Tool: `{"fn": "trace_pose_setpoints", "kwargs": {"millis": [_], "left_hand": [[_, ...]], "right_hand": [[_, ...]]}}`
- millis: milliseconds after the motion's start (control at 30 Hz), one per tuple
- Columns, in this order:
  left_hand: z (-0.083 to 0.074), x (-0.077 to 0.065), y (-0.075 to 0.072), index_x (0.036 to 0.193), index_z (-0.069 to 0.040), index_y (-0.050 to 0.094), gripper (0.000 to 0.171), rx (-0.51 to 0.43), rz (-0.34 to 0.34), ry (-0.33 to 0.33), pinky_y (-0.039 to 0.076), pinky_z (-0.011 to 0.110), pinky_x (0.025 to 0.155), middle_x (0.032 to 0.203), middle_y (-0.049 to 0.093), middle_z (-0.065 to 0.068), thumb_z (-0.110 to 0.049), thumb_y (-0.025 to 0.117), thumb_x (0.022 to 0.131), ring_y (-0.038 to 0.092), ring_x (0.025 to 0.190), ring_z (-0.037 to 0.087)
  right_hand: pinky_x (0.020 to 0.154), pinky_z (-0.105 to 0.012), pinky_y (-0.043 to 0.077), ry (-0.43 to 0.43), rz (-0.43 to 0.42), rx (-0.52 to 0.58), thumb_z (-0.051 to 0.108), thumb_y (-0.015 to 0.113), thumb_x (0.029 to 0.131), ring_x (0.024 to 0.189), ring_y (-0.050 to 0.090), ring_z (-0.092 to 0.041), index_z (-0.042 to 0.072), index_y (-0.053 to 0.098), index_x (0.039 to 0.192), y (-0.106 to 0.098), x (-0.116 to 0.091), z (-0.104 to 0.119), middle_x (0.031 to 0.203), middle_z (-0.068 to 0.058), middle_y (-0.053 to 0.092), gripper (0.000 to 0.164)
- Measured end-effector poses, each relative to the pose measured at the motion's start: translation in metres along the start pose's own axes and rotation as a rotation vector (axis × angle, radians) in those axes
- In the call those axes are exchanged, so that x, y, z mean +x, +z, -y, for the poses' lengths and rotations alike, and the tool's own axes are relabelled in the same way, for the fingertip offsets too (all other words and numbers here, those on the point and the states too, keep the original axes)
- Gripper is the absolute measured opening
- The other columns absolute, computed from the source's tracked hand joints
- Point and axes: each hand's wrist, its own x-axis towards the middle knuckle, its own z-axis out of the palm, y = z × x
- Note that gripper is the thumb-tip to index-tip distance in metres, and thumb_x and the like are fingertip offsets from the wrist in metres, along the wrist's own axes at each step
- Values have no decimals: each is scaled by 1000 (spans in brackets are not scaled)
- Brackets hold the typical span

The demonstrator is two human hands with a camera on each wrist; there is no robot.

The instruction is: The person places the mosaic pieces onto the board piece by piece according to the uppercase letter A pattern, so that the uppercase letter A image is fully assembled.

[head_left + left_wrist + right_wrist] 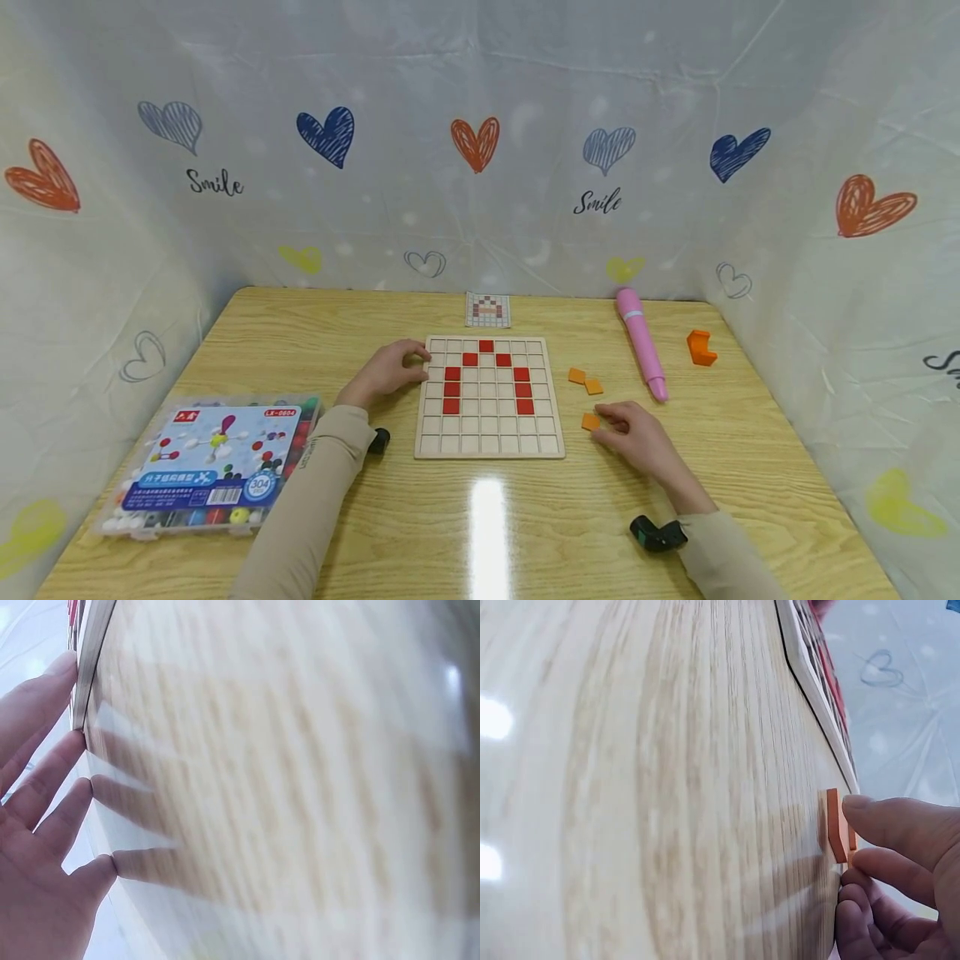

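Note:
A square wooden grid board [483,435] lies mid-table, with several red tiles [452,390] set in its cells in an arch shape. My left hand [390,368] rests at the board's left edge, fingers fairly straight. In the left wrist view its thumb [64,666] touches the rim and the other fingertips stand on the table. Right of the board, my right hand [633,437] pinches an orange tile [838,826] between thumb and index finger, low over the table. Two more orange tiles, one farther left [577,376] and one touching its corner [594,387], lie just beyond that hand.
Behind the board lies a small pattern card [487,309]. A pink pen-shaped stick [642,343] and an orange angular piece [701,348] are at the back right. A clear box of molecule-model parts [210,458] sits at the left. Hanging cloth [480,225] surrounds the table.

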Motion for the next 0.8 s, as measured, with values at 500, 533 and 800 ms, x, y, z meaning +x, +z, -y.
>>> {"fn": "trace_pose_setpoints", "kwargs": {"millis": [500,533,800], "left_hand": [[-2,-3,0,120,-3,65,30,-18,6,-8,26,53,116,145,47,18,-12,69,92,33,140,39],[-2,-3,0,120,-3,65,30,-22,7,-10,26,52,116,146,46,17,-12,69,92,33,140,38],[-3,-1,-1,119,-3,65,30,-7,2,-7,26,51,116,145,47,18,-13,70,91,34,139,38]], "right_hand": [[84,-41,54,-28,18,-31,11,75,86,97,62,-25,2,70,112,6,6,4,107,-11,64,28],[83,-40,54,-28,20,-28,11,75,86,96,62,-24,2,71,111,6,6,4,107,-10,65,27],[80,-34,55,-39,23,-27,9,75,86,93,63,-22,3,71,109,7,8,1,104,-9,66,24]]}}
